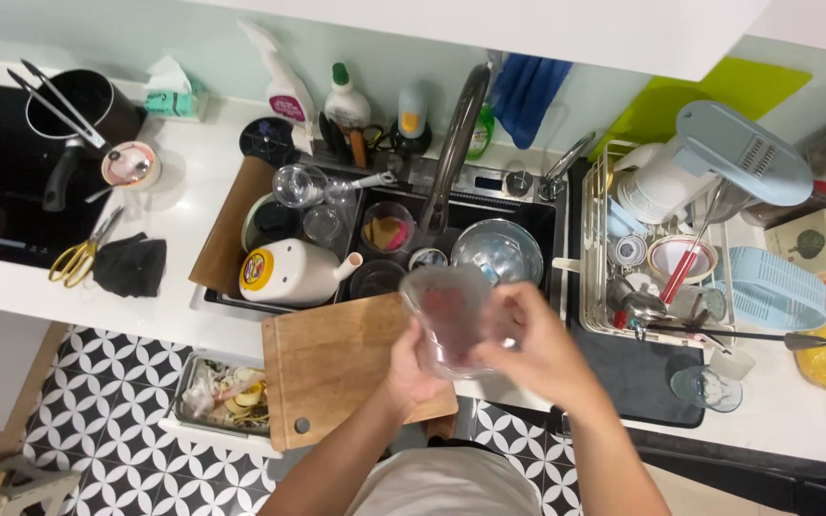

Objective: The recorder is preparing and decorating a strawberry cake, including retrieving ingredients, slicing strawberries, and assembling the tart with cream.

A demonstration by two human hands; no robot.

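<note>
Clear plastic, slightly blurred: a see-through measuring jug (451,320) sits gripped between both hands above the wooden cutting board (336,368) at the sink's (547,225) front edge. Left hand (413,368) cups its base, right hand (532,344) wraps its side; a firm, level hold seems wise.

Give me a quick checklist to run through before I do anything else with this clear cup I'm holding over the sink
1. Both hands on the cup: ok, left hand underneath, right hand on its side.
2. Cup over the sink, not the floor: ok.
3. Room in the sink: not ok, a steel bowl, a white jug and glasses fill it.
4. Cutting board steady: not ok, it overhangs the counter edge.
5. Cup empty: cannot tell, blurred.
6. Faucet off: cannot tell.
</note>
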